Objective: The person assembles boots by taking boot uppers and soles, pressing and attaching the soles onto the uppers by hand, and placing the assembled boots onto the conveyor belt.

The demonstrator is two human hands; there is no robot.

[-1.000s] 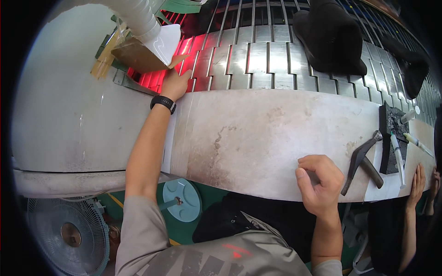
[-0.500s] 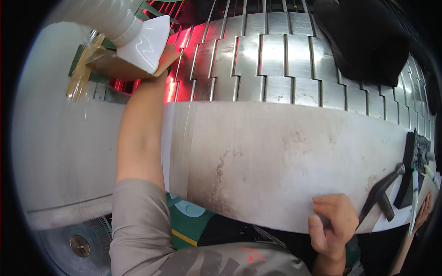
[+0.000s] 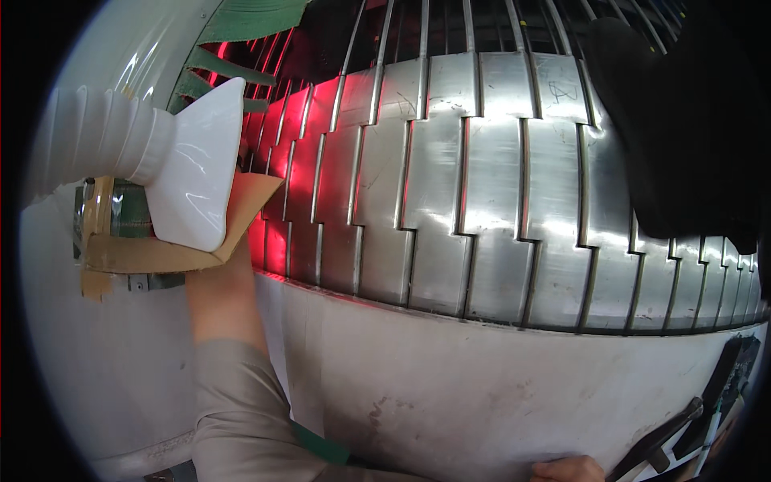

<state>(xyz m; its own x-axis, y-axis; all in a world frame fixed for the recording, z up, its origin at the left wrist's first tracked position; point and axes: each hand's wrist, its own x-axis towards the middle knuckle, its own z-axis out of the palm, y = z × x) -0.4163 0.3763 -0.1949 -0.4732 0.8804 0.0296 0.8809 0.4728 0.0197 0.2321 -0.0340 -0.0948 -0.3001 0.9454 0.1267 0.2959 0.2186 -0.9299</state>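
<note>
Cardboard hides our left hand. Bare forearm runs far from the sleeve and vanishes behind the cardboard, at the left end of the metal slats. Grip there: we can't tell if fingers are apart, together or clamped on something. Dark bit just beyond the flap is too murky for us to name.

Right hand sits at the near edge, cut off; we get only some bent knuckles, by the near side of the pale ledge. Palm and fingertips out of sight, so we can't tell its grip either.

Slats lie beyond the ledge, stepped, running left to right; red light washes the left end and blurs detail. White hood stands over the cardboard, its ribbed hose fading into the dark left rim. Green flaps hang far left, cut off by the far edge. At far right we see a big black shape, too dark to identify, covering some slats. Near right: hammer, black block and slim syringe, all crowded and partly lost at the rim.
</note>
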